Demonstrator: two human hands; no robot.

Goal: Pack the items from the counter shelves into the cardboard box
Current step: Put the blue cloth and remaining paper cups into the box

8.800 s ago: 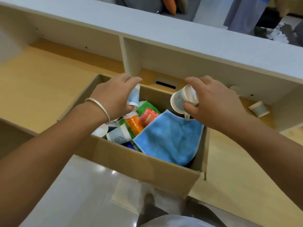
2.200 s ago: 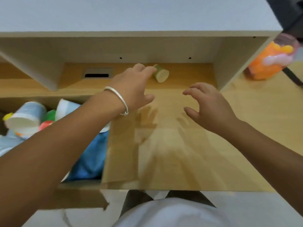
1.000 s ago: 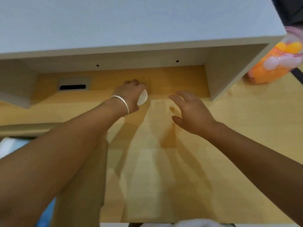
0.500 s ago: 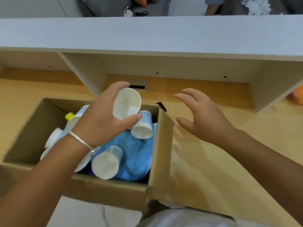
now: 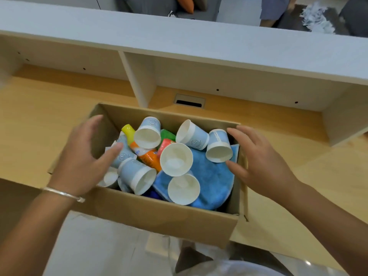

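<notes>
The open cardboard box stands on the wooden counter in front of me. Inside lie several blue-and-white paper cups, one of them a paper cup facing up in the middle, on top of a blue cloth. An orange bottle with a yellow cap and green and red packets lie under the cups. My left hand hovers over the box's left side, fingers spread, holding nothing. My right hand is open at the box's right wall, empty too.
The grey shelf unit with a divider runs across the back; the compartments I can see hold nothing. A cable slot sits in the counter behind the box. The floor lies below the counter's front edge.
My left hand has let go of the paper cup it carried; the cup now lies in the box. Both hands have moved to the box's two sides.
</notes>
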